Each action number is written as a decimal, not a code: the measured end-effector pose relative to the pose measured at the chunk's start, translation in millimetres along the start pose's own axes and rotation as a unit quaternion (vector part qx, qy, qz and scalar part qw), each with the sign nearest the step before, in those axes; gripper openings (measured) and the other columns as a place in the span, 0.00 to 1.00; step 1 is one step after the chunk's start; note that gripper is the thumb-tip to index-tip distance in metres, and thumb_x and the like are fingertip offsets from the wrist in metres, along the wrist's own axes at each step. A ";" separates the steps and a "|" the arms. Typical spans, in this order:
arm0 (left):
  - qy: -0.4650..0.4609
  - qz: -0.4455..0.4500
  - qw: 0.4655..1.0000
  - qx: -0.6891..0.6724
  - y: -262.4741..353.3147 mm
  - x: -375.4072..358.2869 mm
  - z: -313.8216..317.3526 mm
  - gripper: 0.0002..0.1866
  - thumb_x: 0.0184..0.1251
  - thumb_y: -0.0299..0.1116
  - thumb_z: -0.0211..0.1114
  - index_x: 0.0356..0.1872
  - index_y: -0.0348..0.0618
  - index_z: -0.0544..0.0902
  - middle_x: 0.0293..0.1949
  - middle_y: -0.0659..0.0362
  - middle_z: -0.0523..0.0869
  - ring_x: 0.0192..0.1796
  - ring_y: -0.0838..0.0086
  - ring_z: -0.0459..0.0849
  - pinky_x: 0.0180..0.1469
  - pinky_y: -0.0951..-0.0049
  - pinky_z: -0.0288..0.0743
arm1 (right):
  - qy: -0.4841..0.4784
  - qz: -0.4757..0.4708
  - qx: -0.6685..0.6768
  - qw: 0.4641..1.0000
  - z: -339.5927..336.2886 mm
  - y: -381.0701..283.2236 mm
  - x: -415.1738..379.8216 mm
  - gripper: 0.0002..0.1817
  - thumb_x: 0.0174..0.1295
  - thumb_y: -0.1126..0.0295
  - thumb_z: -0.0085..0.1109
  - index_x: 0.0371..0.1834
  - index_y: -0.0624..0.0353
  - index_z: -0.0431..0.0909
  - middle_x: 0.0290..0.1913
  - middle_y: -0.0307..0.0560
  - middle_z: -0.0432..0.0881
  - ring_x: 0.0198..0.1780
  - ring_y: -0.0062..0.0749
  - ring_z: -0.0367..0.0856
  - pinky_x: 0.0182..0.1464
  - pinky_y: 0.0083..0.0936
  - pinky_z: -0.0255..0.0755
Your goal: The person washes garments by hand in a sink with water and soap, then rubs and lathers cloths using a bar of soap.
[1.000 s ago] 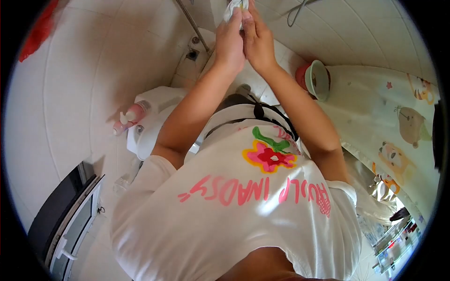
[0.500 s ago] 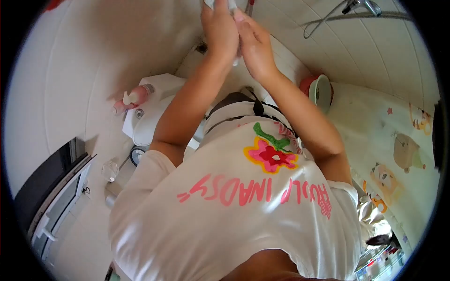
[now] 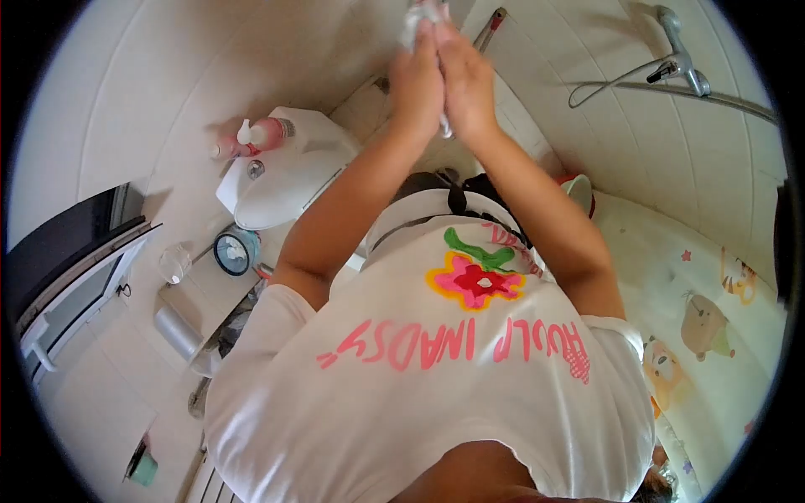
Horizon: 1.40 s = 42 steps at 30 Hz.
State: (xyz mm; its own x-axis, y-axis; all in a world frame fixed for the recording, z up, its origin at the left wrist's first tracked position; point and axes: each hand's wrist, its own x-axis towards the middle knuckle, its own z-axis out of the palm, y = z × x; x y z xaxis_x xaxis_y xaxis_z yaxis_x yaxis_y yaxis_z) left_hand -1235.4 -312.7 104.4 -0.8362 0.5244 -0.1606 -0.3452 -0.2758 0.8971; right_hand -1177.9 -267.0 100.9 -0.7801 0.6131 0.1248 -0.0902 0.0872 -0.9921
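A white cloth [image 3: 445, 126] is pressed between my two palms near the top of the head view. One bit of it sticks out above the fingertips and another below the palms. My left hand [image 3: 417, 94], a little blurred, is closed against it from the left. From the right, my right hand [image 3: 470, 88] meets it with its fingers pressed together. Most of the cloth is hidden between the hands, so its full shape does not show. Both forearms reach forward from my white printed T-shirt [image 3: 436, 377].
Left of my arms is a white toilet tank [image 3: 310, 168] with two pink bottles [image 3: 267, 134] on top. A shower faucet [image 3: 683, 67] is fixed to the right wall. Behind my right forearm is a basin [image 3: 579, 194]. A blue-rimmed round object [image 3: 236, 251] is at left.
My hands, still pressed together on the cloth, sit slightly lower and further right in the view. The camera has shifted, showing more of the faucet and the left side.
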 end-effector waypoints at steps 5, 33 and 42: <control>0.028 0.062 0.984 -0.166 9.5 8.3 2.7 0.18 0.79 0.38 0.50 0.60 0.37 0.74 0.57 0.54 0.80 0.59 0.70 0.78 0.61 0.71 0.71 | 0.008 -0.063 -0.049 0.997 7.2 -7.4 -5.4 0.22 0.75 0.63 0.44 0.63 0.68 0.73 0.56 0.54 0.82 0.57 0.30 0.78 0.61 0.27 0.68; -0.104 -0.165 0.944 -0.266 -14.0 5.7 49.8 0.24 0.79 0.46 0.45 0.64 0.42 0.74 0.61 0.56 0.79 0.62 0.68 0.77 0.65 0.70 0.67 | 0.162 0.040 0.110 0.980 -69.6 9.2 -19.9 0.17 0.74 0.64 0.50 0.57 0.64 0.78 0.47 0.42 0.82 0.44 0.21 0.79 0.49 0.23 0.73; -0.231 -0.159 0.846 -0.454 -14.3 6.6 37.3 0.27 0.79 0.50 0.40 0.67 0.45 0.71 0.65 0.53 0.76 0.66 0.58 0.73 0.70 0.54 0.64 | 0.171 0.202 0.514 0.816 -101.4 -12.0 -21.6 0.24 0.75 0.55 0.45 0.63 0.61 0.69 0.62 0.49 0.76 0.62 0.38 0.75 0.67 0.38 0.67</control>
State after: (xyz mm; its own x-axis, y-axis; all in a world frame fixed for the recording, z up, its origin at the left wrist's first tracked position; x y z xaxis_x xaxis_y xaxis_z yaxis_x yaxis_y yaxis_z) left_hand -1220.0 -275.3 105.9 -0.4569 0.8890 0.0311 -0.8813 -0.4572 0.1196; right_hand -1097.2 -201.7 111.4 -0.6724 0.6268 -0.3937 -0.4769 -0.7736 -0.4171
